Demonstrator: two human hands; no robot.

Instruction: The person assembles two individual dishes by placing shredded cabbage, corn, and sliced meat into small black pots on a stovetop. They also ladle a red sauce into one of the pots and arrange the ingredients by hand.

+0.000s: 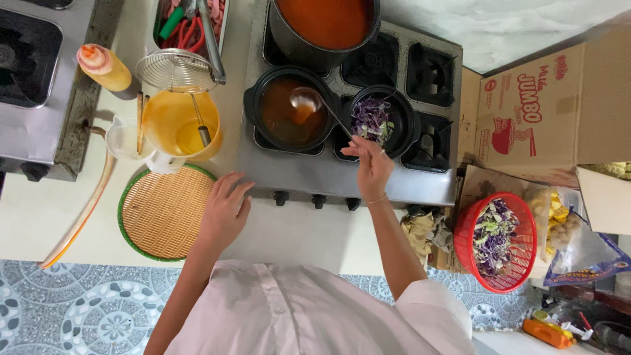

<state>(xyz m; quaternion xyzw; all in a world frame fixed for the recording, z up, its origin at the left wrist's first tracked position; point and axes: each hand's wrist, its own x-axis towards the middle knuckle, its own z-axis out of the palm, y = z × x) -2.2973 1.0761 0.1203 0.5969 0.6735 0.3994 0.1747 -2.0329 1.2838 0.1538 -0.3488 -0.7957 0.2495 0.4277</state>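
Left hand (225, 209) flat, fingers loose and spread, palm down on the pale counter (296, 236) at the front edge of the stove (328, 174), gripping nothing; its fingertips lie just beside the round woven tray with green rim (161, 213). Right hand (372, 164) pinched around the thin handle of a metal ladle (305, 100), whose bowl hangs over the black clay pot of brown broth (289, 112), a little liquid in it. Far left: squeeze bottle with orange sauce (105, 68) lying tilted near a steel burner unit (29, 79). Next, a yellow plastic pitcher (181, 125) with a wire skimmer (176, 71) resting across its top, above the woven tray. Behind the clay pot, a large pot of red-orange soup (327, 23). Just right of the broth pot, a second black pot holding shredded purple cabbage (373, 119), close under the ladle handle. Further right, off the stove, a cardboard box (539, 105), and below it a red plastic basket (499, 240) with more purple and green shredded vegetables. White sleeves at bottom of view.
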